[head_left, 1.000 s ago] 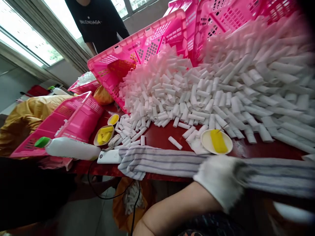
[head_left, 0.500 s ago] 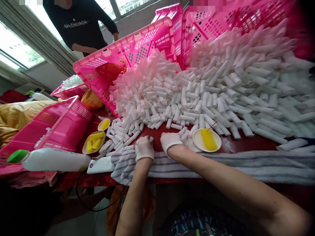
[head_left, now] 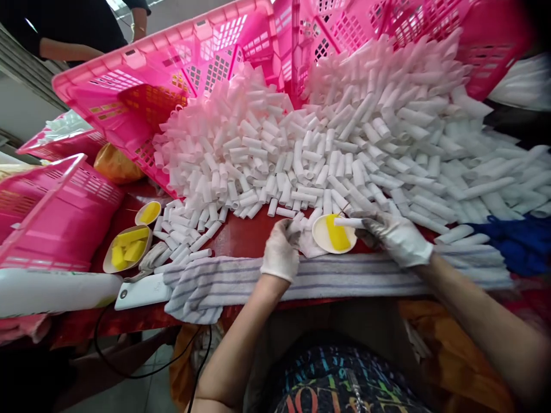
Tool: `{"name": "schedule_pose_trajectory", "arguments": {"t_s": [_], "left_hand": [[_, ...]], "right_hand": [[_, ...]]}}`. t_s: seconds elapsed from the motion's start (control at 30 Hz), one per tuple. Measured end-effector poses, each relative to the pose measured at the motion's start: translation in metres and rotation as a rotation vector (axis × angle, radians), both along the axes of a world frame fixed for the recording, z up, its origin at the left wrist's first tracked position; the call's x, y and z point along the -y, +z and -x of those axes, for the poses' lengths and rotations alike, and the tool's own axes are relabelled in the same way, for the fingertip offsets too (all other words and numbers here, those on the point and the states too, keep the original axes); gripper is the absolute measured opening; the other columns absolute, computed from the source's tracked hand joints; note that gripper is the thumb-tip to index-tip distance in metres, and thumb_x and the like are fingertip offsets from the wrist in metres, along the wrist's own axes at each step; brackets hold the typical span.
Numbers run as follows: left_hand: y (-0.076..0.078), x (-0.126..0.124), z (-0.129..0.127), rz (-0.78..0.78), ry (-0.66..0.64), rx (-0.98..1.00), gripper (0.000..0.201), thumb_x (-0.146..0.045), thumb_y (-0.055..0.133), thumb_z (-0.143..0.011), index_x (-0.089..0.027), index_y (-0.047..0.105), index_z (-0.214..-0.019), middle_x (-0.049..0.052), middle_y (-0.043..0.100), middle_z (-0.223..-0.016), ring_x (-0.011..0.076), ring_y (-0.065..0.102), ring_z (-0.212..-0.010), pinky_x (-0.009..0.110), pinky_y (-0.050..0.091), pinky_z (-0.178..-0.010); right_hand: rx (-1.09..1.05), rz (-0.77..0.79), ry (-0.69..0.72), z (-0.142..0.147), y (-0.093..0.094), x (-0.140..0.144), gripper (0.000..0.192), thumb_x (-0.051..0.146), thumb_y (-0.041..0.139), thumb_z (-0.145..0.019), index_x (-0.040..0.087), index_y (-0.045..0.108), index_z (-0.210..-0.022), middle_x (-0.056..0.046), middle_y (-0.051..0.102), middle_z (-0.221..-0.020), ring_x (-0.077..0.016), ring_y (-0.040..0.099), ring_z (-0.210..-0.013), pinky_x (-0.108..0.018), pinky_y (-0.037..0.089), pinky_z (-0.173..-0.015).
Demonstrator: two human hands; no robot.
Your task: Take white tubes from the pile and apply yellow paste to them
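- Right hand [head_left: 398, 235], white-gloved, pinches one short white paper tube [head_left: 349, 222] over the small white dish of yellow sponge [head_left: 333, 233] near the tabletop's front edge.
- Left hand [head_left: 282, 252], curled closed, touches loose tubes.
- Huge white tube heap [head_left: 327, 137] remains unhandled.

Our red table [head_left: 241, 235], loaded from edge to edge

On it we see a great heap of white tubes [head_left: 327, 149] spilling from tipped pink baskets [head_left: 142, 97], a striped towel [head_left: 327, 278] along the near edge, a white dish with a yellow sponge [head_left: 333, 234], two smaller dishes of yellow pieces [head_left: 127, 252], a white phone [head_left: 140, 291] and a lying white bottle [head_left: 51, 291].
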State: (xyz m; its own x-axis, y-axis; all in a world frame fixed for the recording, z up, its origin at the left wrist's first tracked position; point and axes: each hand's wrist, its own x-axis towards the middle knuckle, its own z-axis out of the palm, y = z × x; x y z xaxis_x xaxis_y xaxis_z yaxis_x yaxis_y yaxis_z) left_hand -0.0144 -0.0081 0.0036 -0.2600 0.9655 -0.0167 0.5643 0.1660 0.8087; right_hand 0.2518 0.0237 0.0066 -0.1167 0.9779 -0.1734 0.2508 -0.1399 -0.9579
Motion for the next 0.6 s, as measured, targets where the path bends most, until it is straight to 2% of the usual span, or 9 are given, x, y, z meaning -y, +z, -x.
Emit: {"name": "schedule_pose_trajectory", "arguments": {"t_s": [0.1,0.13,0.2,0.3,0.37,0.5,0.6], "left_hand": [[-0.006,0.0,-0.019,0.021,-0.096,0.081,0.04,-0.019,0.065,-0.089,-0.017,0.061,-0.129,0.01,0.071,-0.125,0.0217,0.068,-0.113,0.034,0.053,-0.102],[-0.006,-0.001,-0.021,0.027,-0.095,0.059,0.04,-0.02,0.065,-0.088,-0.017,0.062,-0.128,0.011,0.071,-0.125,0.023,0.068,-0.114,0.035,0.052,-0.103],[-0.004,-0.001,-0.02,0.04,-0.082,-0.012,0.04,-0.021,0.065,-0.088,-0.017,0.063,-0.128,0.013,0.071,-0.123,0.026,0.068,-0.115,0.039,0.052,-0.104],[0.003,0.002,-0.018,0.009,-0.081,-0.066,0.039,-0.019,0.067,-0.086,-0.018,0.065,-0.125,0.014,0.069,-0.127,0.0279,0.065,-0.118,0.042,0.049,-0.108],[0.01,0.006,-0.021,-0.005,-0.081,0.036,0.037,-0.018,0.068,-0.086,-0.016,0.066,-0.122,0.014,0.07,-0.126,0.026,0.066,-0.117,0.04,0.05,-0.107],[0.02,0.016,-0.035,0.129,-0.008,0.354,0.03,-0.017,0.066,-0.088,-0.016,0.067,-0.118,0.01,0.074,-0.112,0.0199,0.072,-0.099,0.032,0.057,-0.092],[0.021,0.015,-0.037,0.209,0.051,0.328,0.029,-0.014,0.067,-0.087,-0.016,0.067,-0.117,0.01,0.074,-0.112,0.0189,0.072,-0.097,0.031,0.056,-0.092]], "right_hand": [[0.085,-0.119,-0.036,0.011,-0.029,-0.001,0.043,0.054,0.07,-0.083,0.018,0.072,-0.107,-0.009,0.075,-0.098,-0.023,0.071,-0.089,-0.036,0.059,-0.085],[0.092,-0.161,-0.03,0.013,-0.035,0.001,0.037,0.05,0.072,-0.082,0.02,0.072,-0.103,-0.009,0.075,-0.105,-0.0246,0.07,-0.099,-0.037,0.057,-0.094],[0.098,-0.226,-0.008,0.014,-0.038,0.006,0.031,0.045,0.074,-0.081,0.022,0.072,-0.101,-0.008,0.074,-0.11,-0.0255,0.069,-0.106,-0.038,0.052,-0.104],[0.144,-0.225,0.024,0.009,-0.034,0.014,0.036,0.043,0.071,-0.085,0.022,0.072,-0.114,-0.008,0.074,-0.116,-0.0255,0.069,-0.11,-0.038,0.051,-0.107],[0.186,-0.197,0.032,0.008,-0.031,0.017,0.04,0.042,0.066,-0.09,0.021,0.069,-0.125,-0.009,0.073,-0.123,-0.0251,0.068,-0.114,-0.038,0.049,-0.11],[0.142,-0.323,0.023,0.01,-0.03,0.022,0.028,0.042,0.067,-0.089,0.02,0.073,-0.107,-0.009,0.074,-0.113,-0.0245,0.071,-0.105,-0.037,0.055,-0.103],[0.143,-0.305,0.032,0.012,-0.03,0.025,0.034,0.046,0.07,-0.086,0.022,0.072,-0.11,-0.008,0.074,-0.115,-0.0267,0.071,-0.107,-0.042,0.057,-0.102]]}}
